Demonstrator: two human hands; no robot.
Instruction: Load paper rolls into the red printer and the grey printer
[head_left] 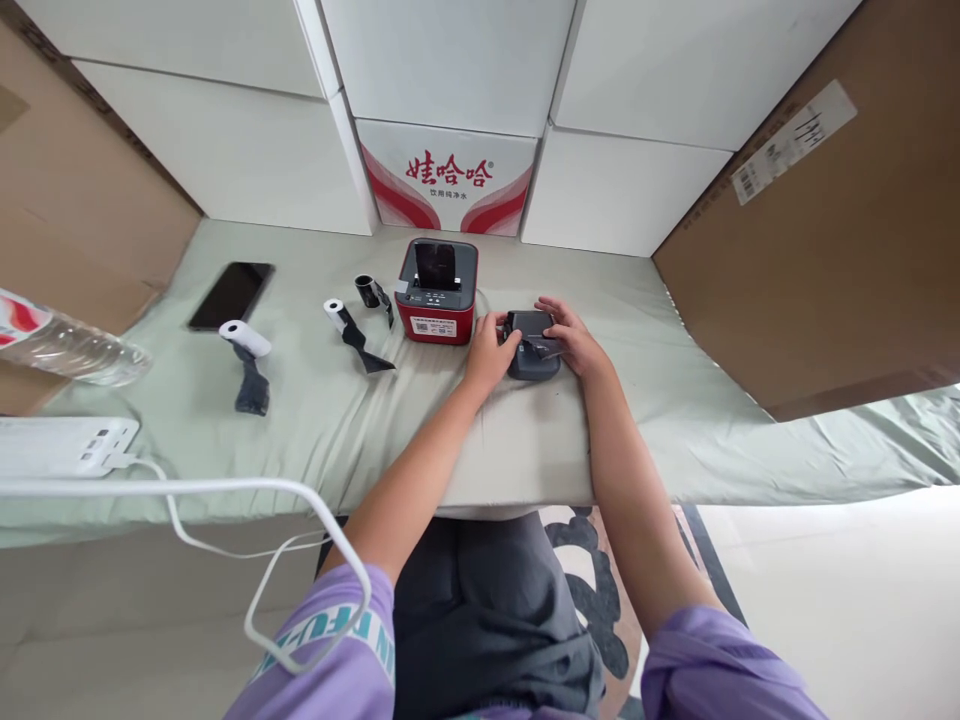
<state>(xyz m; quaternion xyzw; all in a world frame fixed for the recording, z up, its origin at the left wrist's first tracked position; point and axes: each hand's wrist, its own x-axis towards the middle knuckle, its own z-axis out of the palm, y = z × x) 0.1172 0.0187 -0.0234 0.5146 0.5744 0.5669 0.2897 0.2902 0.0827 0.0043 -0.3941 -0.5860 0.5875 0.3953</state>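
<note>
A small dark-grey portable printer (pixel 534 366) lies on the cloth-covered surface between my hands. My left hand (pixel 491 352) grips its left side, thumb on the top edge. My right hand (pixel 571 335) holds it from the right, fingers bent around the back corner and thumb on top. A short dark glossy strip (pixel 546 347) sticks out across its front; whether fingers pinch it I cannot make out. Just left of my left hand stands a red and black label printer (pixel 439 325) with a black strip (pixel 435 265) rising from its slot.
Three paper rolls lie to the left: a white roll (pixel 251 338), a smaller roll (pixel 335 314) and a dark roll (pixel 367 291), each with a black tail. Beyond are a phone (pixel 232 296), water bottle (pixel 75 345) and white power strip (pixel 67 447). Cartons (pixel 840 230) flank the surface.
</note>
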